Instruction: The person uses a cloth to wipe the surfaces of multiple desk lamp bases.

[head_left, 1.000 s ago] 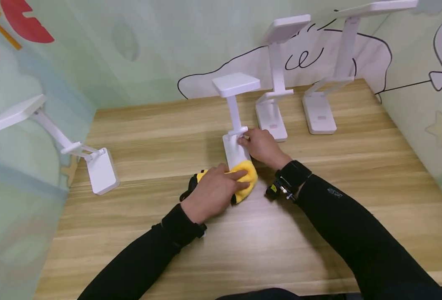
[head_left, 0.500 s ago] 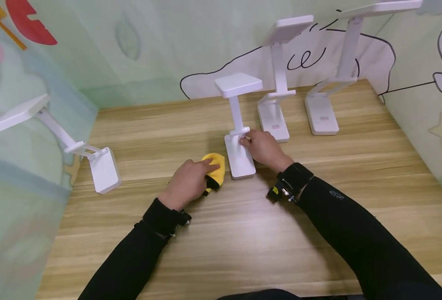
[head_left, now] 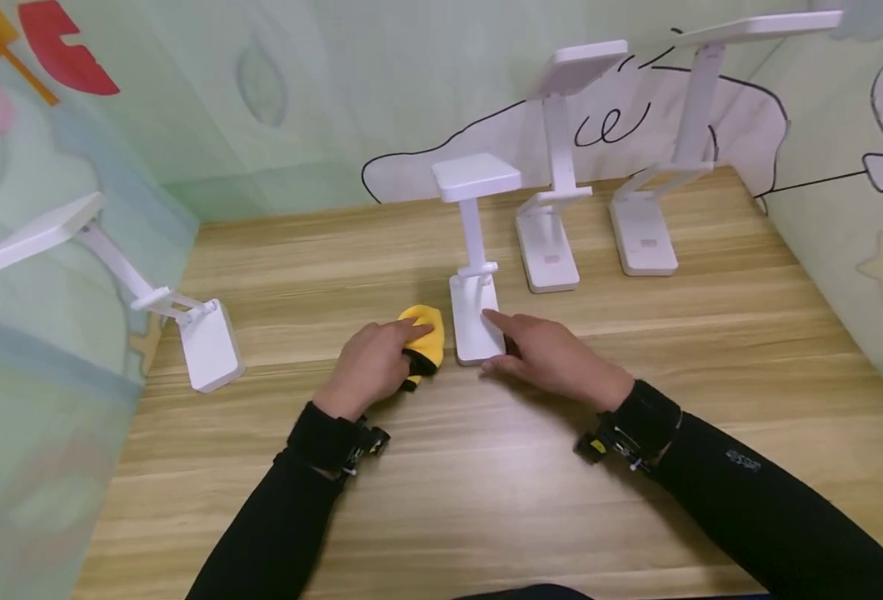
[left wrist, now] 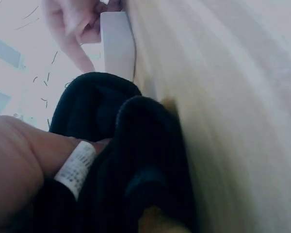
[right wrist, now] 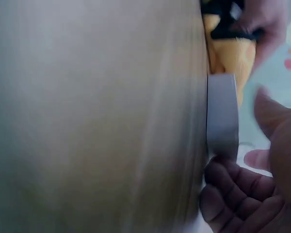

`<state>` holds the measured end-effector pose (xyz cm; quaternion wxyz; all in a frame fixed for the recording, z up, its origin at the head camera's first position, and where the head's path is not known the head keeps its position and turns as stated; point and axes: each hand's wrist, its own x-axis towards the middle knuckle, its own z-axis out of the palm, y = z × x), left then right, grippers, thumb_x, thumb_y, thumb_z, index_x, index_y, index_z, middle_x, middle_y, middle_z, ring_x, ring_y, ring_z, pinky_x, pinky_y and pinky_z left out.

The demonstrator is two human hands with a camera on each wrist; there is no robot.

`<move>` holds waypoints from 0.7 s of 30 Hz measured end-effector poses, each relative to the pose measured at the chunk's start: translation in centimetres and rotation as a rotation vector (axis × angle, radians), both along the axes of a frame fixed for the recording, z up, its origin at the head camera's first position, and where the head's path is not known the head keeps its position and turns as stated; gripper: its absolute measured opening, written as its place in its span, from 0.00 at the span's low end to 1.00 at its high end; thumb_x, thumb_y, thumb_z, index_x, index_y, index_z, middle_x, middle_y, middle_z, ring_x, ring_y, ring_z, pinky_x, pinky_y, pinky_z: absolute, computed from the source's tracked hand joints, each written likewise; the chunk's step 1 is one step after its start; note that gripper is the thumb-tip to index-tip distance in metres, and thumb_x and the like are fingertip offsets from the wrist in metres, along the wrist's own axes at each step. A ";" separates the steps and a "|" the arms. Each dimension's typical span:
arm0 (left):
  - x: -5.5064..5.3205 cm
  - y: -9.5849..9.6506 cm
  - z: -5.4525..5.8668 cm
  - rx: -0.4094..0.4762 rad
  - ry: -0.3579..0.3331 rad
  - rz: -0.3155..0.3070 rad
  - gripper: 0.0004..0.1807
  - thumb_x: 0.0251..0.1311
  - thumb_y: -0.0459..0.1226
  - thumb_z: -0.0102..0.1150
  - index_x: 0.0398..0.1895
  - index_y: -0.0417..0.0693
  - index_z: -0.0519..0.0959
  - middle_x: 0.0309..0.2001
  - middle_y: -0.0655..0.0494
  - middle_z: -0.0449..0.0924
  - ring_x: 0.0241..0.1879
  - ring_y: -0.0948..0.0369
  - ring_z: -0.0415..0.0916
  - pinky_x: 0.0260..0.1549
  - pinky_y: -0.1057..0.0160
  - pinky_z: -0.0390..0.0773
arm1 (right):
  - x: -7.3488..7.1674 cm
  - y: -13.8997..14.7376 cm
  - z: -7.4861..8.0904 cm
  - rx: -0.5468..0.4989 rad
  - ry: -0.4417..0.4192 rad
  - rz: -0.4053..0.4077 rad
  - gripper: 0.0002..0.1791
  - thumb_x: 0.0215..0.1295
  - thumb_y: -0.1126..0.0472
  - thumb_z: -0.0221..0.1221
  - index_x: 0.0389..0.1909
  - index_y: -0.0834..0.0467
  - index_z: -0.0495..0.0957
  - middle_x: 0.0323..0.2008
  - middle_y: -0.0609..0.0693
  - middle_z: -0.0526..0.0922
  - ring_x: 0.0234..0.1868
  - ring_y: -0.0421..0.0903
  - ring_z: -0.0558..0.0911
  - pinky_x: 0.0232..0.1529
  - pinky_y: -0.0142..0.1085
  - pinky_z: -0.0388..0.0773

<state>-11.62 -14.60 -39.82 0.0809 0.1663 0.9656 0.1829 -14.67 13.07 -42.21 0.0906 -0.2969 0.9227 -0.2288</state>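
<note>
In the head view, a white desk lamp (head_left: 476,340) stands upright on the table, its base towards the person. Just left of that base, the left hand (head_left: 370,367) grips a bunched yellow cloth (head_left: 428,337) with black trim, pressed to the tabletop. My right hand (head_left: 554,354) is at the base's right side. One of its fingers reaches over the top of the base, and the thumb is near the front edge. From the right wrist view, the other fingers (right wrist: 228,189) curl beside the base's end (right wrist: 223,114), while the thumb (right wrist: 269,111) stands apart from it.
Two more white lamps stand behind and to the right, one nearer (head_left: 550,258) and one farther (head_left: 644,242). Another lamp (head_left: 212,350) stands at the table's left edge. Printed walls (head_left: 321,83) enclose the wooden table (head_left: 441,500) at the back and sides.
My left hand has drawn the cloth off the lamp's base to the table on its left. The right hand has come down from the lamp's hinge to the front of its base.
</note>
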 end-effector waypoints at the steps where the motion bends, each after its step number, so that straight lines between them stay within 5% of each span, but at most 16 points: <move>1: 0.0 0.0 0.0 0.002 -0.004 0.000 0.34 0.63 0.21 0.52 0.70 0.55 0.80 0.71 0.47 0.77 0.40 0.47 0.85 0.37 0.57 0.76 | 0.4 -0.1 0.0 0.020 0.024 0.021 0.43 0.71 0.45 0.68 0.79 0.62 0.65 0.46 0.57 0.85 0.41 0.47 0.81 0.47 0.46 0.83; 4: -0.1 -0.1 0.1 0.002 -0.006 -0.003 0.34 0.62 0.21 0.53 0.70 0.55 0.81 0.70 0.47 0.78 0.54 0.47 0.85 0.38 0.59 0.76 | 1.0 -0.3 0.0 0.051 0.099 0.042 0.43 0.70 0.46 0.69 0.78 0.64 0.66 0.46 0.59 0.86 0.40 0.49 0.84 0.45 0.47 0.84; 9: -0.1 -0.2 0.0 0.015 -0.024 -0.001 0.35 0.62 0.21 0.52 0.71 0.56 0.80 0.71 0.48 0.77 0.66 0.47 0.79 0.54 0.53 0.79 | 1.2 -0.4 -0.4 0.076 0.176 0.017 0.41 0.71 0.49 0.69 0.74 0.70 0.68 0.49 0.65 0.87 0.47 0.57 0.89 0.47 0.51 0.86; 13: 0.0 -0.2 0.0 0.020 -0.032 0.010 0.35 0.62 0.21 0.52 0.71 0.56 0.80 0.72 0.48 0.77 0.68 0.46 0.77 0.63 0.48 0.78 | 0.9 -0.5 -0.5 0.071 0.166 -0.004 0.39 0.73 0.49 0.67 0.73 0.71 0.69 0.50 0.66 0.87 0.48 0.58 0.89 0.47 0.51 0.86; 21: 0.0 -0.2 -0.1 0.031 -0.026 0.013 0.34 0.62 0.22 0.54 0.70 0.56 0.80 0.71 0.48 0.77 0.66 0.46 0.78 0.61 0.48 0.79 | -0.8 -1.2 -0.3 0.079 0.150 -0.058 0.39 0.73 0.49 0.67 0.73 0.71 0.69 0.53 0.67 0.86 0.51 0.59 0.88 0.50 0.52 0.85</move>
